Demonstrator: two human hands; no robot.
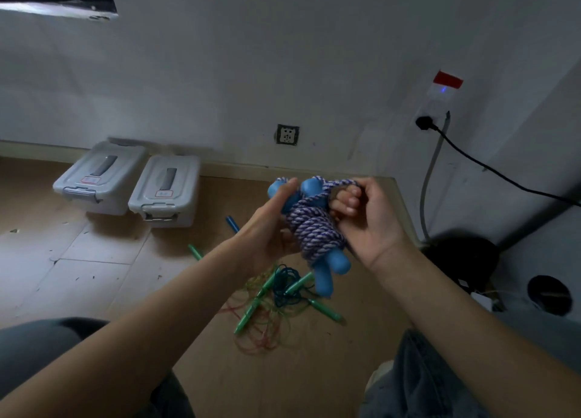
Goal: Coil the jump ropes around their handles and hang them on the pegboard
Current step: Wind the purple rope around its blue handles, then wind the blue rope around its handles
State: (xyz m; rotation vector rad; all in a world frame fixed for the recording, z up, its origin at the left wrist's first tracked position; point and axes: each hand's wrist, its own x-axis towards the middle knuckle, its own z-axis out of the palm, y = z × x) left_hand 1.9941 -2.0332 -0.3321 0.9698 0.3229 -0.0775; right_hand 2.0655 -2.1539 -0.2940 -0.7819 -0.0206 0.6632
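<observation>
A tan wooden floor [94,260] spread wide and bare to the left of the grip, bounded at the far edge by a pale wall [283,56]. Two grey lidded plastic bins [132,183] sat against that wall, well apart from the hands. Directly beneath the grip lay a loose tangle of thin green-handled jump ropes [270,304]. The left hand [270,229] gripped two smooth blue plastic handles [327,269] held side by side above the floor, with a thick purple-and-white braided rope [311,225] coiled tightly around them. The right hand [367,216], touching the bundle's right side, had fingers curled around the rope's last loop.
</observation>
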